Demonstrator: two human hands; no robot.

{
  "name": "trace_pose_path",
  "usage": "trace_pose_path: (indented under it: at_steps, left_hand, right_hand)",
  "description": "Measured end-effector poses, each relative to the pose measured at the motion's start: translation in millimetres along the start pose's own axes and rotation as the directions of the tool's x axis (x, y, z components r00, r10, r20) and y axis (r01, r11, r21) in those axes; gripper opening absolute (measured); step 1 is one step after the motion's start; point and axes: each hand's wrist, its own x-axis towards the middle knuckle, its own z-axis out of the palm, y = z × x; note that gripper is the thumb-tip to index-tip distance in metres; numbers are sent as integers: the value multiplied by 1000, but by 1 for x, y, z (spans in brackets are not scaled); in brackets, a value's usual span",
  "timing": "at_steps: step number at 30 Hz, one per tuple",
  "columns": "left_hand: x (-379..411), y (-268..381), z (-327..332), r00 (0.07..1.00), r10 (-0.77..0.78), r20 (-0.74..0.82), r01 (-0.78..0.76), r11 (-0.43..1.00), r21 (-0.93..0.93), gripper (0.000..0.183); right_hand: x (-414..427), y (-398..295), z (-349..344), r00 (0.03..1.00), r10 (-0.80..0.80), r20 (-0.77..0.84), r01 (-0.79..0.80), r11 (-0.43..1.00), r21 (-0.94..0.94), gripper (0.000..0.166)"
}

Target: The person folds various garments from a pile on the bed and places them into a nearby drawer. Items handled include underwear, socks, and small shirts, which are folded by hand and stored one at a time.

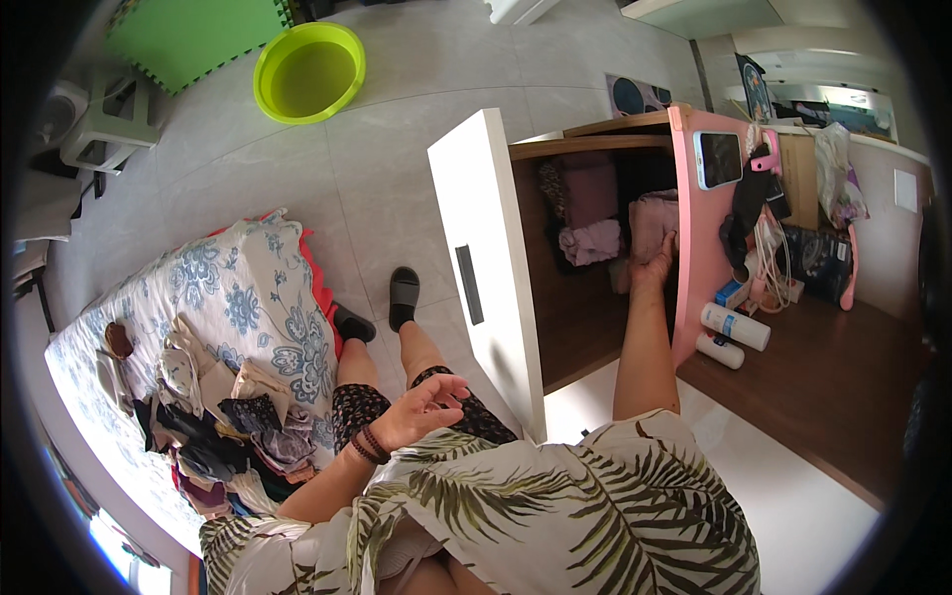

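Observation:
My right hand [654, 262] reaches into an open drawer [576, 338] with a dark wooden inside and a white front. Its fingers are at a folded pink garment [648, 216] by the drawer's right side; part of the hand is hidden beneath the cloth. Left of it in the drawer lie a crumpled pale pink garment [590, 242] and folded mauve clothing [591, 195]. My left hand [422, 407] is held in front of my body, fingers loosely curled and apart, holding nothing, with beaded bracelets at the wrist. Mixed small garments [212, 446] lie piled on the flowered bedspread [242, 305].
A pink panel [695, 223] bears a phone [719, 160]. On the brown desktop [803, 401] lie white bottles [736, 326], cables and boxes. A lime-green basin [309, 73] stands on the tiled floor near a green foam mat [197, 33] and a stool [111, 123].

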Motion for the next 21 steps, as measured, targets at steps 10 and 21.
trace_pose_path:
  at_steps: [10,21]
  left_hand:
    - [-4,-11,-8,999,-21,-33,23,998,62,44]
    - [1,-9,-12,997,20,-69,-19,1000,17,46]
  right_hand:
    - [-4,-1,-17,999,-32,-7,30,979,-201,90]
    - [19,-3,6,652,-755,65,386,257,-886,53]
